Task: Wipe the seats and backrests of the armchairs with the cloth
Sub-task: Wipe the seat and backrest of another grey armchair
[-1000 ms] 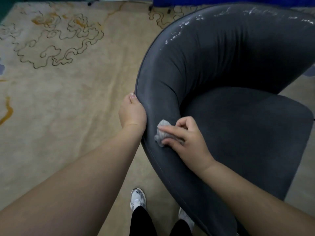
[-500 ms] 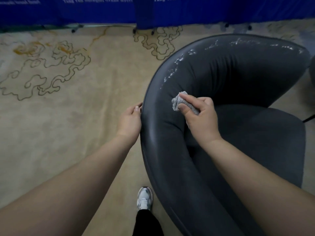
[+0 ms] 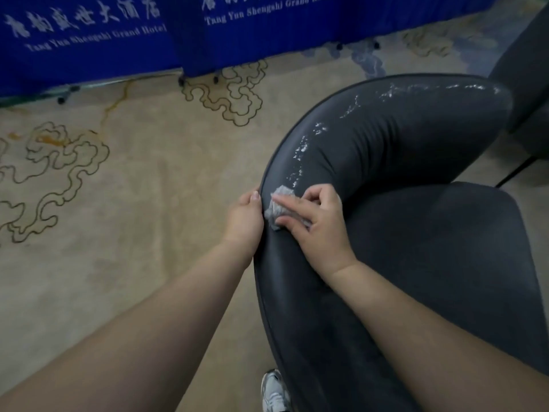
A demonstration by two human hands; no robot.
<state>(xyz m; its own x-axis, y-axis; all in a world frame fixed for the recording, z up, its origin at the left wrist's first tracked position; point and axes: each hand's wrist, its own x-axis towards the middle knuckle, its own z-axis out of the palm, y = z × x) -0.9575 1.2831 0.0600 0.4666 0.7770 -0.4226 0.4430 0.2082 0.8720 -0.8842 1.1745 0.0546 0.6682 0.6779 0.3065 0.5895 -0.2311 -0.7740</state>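
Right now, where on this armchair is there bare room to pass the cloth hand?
The seat cushion lies bare right of the right hand. The backrest is open beyond the cloth. It's crowded at the left rim, where the left hand grips.

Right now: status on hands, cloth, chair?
Left hand grips backrest edge. Right hand presses cloth onto it. White residue ahead. Nothing obstructing.

Pretty dim and flat from where I'm watching, soft shadows only, whole frame slightly blurry, and wide-angle bending curves the edges noticeably.
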